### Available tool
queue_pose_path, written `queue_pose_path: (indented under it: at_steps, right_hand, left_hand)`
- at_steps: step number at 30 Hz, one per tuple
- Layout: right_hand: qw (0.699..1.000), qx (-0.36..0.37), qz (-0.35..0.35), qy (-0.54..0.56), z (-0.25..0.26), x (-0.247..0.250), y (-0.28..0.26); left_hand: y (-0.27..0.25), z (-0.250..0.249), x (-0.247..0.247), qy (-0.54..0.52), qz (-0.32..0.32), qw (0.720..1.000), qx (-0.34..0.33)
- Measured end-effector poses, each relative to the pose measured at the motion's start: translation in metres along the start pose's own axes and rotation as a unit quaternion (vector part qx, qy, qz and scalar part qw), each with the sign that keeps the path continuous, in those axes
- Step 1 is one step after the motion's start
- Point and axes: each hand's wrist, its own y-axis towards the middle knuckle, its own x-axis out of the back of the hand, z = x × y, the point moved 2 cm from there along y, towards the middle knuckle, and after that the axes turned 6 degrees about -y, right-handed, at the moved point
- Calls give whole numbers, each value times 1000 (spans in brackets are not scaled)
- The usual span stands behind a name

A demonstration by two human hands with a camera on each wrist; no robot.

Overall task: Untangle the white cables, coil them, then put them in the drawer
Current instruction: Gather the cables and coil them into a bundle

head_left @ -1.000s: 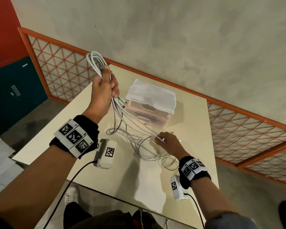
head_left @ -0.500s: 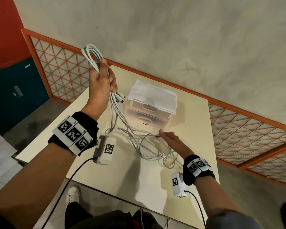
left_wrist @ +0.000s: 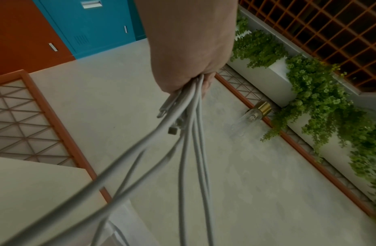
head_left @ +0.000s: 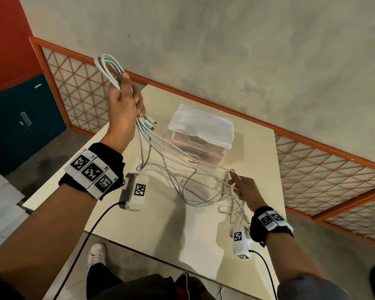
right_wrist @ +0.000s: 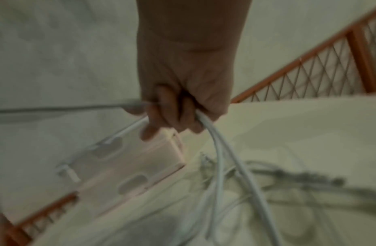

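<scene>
My left hand (head_left: 126,102) is raised above the table and grips a bundle of white cables (head_left: 108,70), whose loops stick out above the fist; plug ends (head_left: 149,124) hang just below it. In the left wrist view the cables (left_wrist: 189,133) run down from the fist (left_wrist: 189,66). Loose strands (head_left: 188,187) trail to the beige table (head_left: 152,234). My right hand (head_left: 238,187), low at the right, pinches cable strands; the right wrist view shows its fingers (right_wrist: 168,113) curled round white cable (right_wrist: 220,149). The translucent drawer unit (head_left: 199,135) stands behind, both drawers closed.
A concrete wall (head_left: 247,61) with an orange-framed lattice panel (head_left: 78,92) runs along the table's far side. Blue and orange lockers (head_left: 24,118) stand at the left. The left wrist view shows green plants (left_wrist: 309,86) in a white planter and a light bulb (left_wrist: 252,114).
My left hand has lifted the cable bundle higher. My right hand has moved right, away from the drawer unit, drawing a strand taut between the hands.
</scene>
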Motion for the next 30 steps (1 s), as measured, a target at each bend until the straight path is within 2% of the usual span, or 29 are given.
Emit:
queue_pose_path:
  at_steps: [3,5,6,8,9,10,11,14,16,19,22,24,27,30]
  right_hand:
    - [995,50,-11,-83,-2,9,5]
    - [987,33,45,-150,-5,3,5]
    - [978,4,98,-183,-5,-2,4]
    - [933,-52,214,-286,3,-12,-2]
    - [903,-51,245,-350,15,-19,-5]
    - [885,-31,244,-395,30,-25,-9]
    - [886,4,228,-403,49,-31,-13]
    - [911,178,216,-304,101,-55,-25]
    - [900,243,242,-269,126,-75,-34]
    - [900,254,278,-219,146,-106,-42]
    - [897,283,268,-209,151,-123,-46]
    - [890,294,284,-200,150,-128,-49]
    - [886,276,319,-192,142,-133,-45]
    - [883,289,263,-261,130,-131,-31]
  left_hand:
    - [2,0,1,-8,-8,1000,0]
    - [-1,2,-2,-6,3,1000,2]
    - [-2,4,-5,-4,11,1000,3]
    - [-7,8,-11,0,28,1000,8]
    - [-10,9,-14,2,37,999,10]
    - [-13,11,-17,5,46,999,15]
    - [-16,13,-21,6,55,998,20]
    - [-25,16,-31,-2,78,997,29]
    - [-28,16,-35,-5,84,996,29]
    - [-30,14,-38,-15,86,996,32]
    - [-31,12,-39,-34,82,995,48]
    - [-31,10,-39,-46,84,994,53]
    - [-32,10,-36,-49,85,993,61]
    - [-28,6,-31,-60,79,993,65]
